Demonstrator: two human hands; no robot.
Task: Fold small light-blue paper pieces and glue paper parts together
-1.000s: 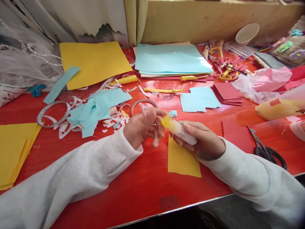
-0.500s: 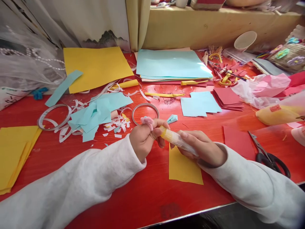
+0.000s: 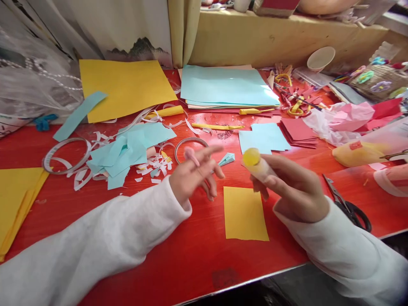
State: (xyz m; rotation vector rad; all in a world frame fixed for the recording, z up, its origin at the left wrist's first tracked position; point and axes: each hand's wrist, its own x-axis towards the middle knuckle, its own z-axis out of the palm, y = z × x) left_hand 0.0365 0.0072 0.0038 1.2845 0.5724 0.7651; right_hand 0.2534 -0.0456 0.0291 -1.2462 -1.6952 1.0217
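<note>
My right hand (image 3: 295, 187) is wrapped round a glue stick (image 3: 259, 166) with a yellow end that points up and to the left. My left hand (image 3: 194, 174), slightly blurred, has its fingers spread and holds nothing; a fuzzy pink ring (image 3: 192, 157) sits on one finger. A gap separates the two hands. Below them on the red table lies a yellow paper square (image 3: 246, 213). Just beyond the hands are a small folded blue paper piece (image 3: 227, 159) and a roll of tape (image 3: 178, 148), which my left hand partly covers.
Blue scraps (image 3: 127, 148) and a second tape roll (image 3: 47, 159) lie left. Blue squares (image 3: 266, 137) and red squares (image 3: 299, 131) are beyond my right hand. Black scissors (image 3: 347, 206) rest beside my right sleeve. Large yellow (image 3: 124, 87) and blue sheets (image 3: 226, 85) lie at the back.
My left hand has let go of the glue stick's yellow end and spread its fingers. My right hand has moved right and tilted the stick, yellow end upward. The view has shifted slightly.
</note>
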